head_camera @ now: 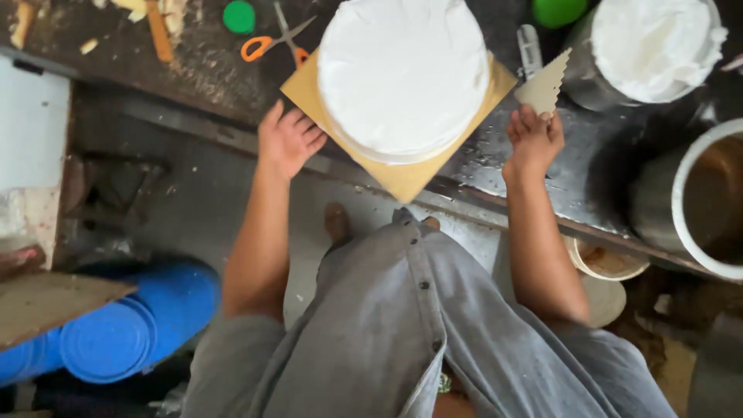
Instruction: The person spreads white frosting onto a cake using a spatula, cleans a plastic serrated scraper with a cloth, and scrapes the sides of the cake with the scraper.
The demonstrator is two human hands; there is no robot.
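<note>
A round cake (402, 73) covered in white cream sits on a square tan board (402, 179) at the counter's edge. My left hand (288, 139) rests open against the board's left side, fingers next to the cake. My right hand (532, 139) holds up a tan toothed scraper card (543, 85), to the right of the cake and not touching it.
A metal bowl of white cream (650, 46) stands at the back right, with a large metal pot (696, 201) beside it. Orange-handled scissors (267, 42) and a green lid (239, 16) lie behind the cake. Blue drums (131, 325) sit on the floor at left.
</note>
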